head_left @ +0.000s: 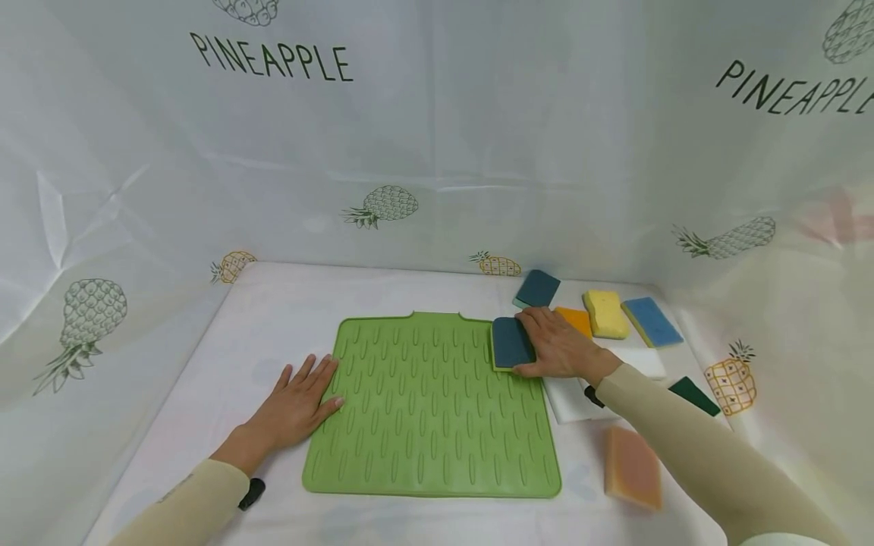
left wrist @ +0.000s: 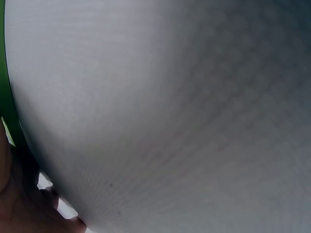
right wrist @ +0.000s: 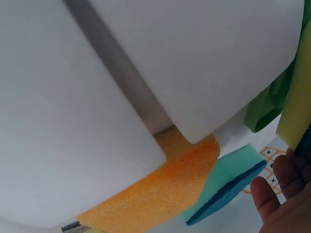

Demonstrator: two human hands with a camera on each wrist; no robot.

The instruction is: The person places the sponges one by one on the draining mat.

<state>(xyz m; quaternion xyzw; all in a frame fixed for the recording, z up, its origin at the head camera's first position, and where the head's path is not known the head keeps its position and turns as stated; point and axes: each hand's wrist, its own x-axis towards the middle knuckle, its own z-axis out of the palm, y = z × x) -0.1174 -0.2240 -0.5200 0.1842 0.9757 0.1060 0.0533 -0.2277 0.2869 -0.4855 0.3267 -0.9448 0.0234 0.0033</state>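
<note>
A green silicone mat (head_left: pixel 430 425) with raised ridges lies on the white-covered table. My left hand (head_left: pixel 297 402) rests with its fingers spread at the mat's left edge, thumb over the border. Over the mat's upper right corner, my right hand (head_left: pixel 558 347) grips a scouring sponge (head_left: pixel 510 343) between thumb and fingers. This sponge has a dark blue pad on top and yellow foam (right wrist: pixel 296 92) beneath, as the right wrist view shows. The left wrist view is mostly filled by pale, blurred cloth, with part of the left hand (left wrist: pixel 29 204) at its lower left.
Beyond the right hand lie a teal sponge with a dark pad (head_left: pixel 537 289), an orange sponge (head_left: pixel 575 321), a yellow sponge (head_left: pixel 606 314) and a blue-topped sponge (head_left: pixel 652 321). White sponges (head_left: pixel 570 400), a dark green pad (head_left: pixel 694 396) and a peach-coloured sponge (head_left: pixel 633 468) lie around the right forearm.
</note>
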